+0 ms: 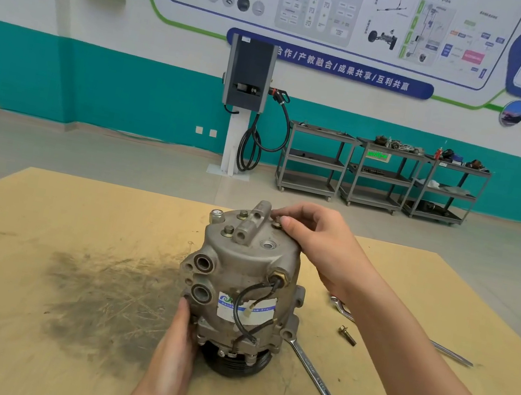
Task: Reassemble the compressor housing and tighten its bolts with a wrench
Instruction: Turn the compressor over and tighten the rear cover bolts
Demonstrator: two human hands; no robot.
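Observation:
The grey metal compressor [242, 284] stands upright on the wooden table [32, 261], its black pulley at the bottom. The housing cover on top carries two bolts [235, 222] on its left side. My right hand [317, 242] reaches over the cover's far right edge and pinches a third bolt [277, 224] with thumb and fingertips. Against the compressor's lower left side, my left hand [182, 326] presses with straight fingers. A loose bolt [347, 335] lies on the table to the right. A long open-end wrench [324, 391] lies at the compressor's right foot.
A second wrench [342, 307] lies behind my right forearm, partly hidden. A dark oily stain [102, 295] covers the table left of the compressor. Across the floor stand three metal carts [381, 173] and a charging post [243, 107] by the wall.

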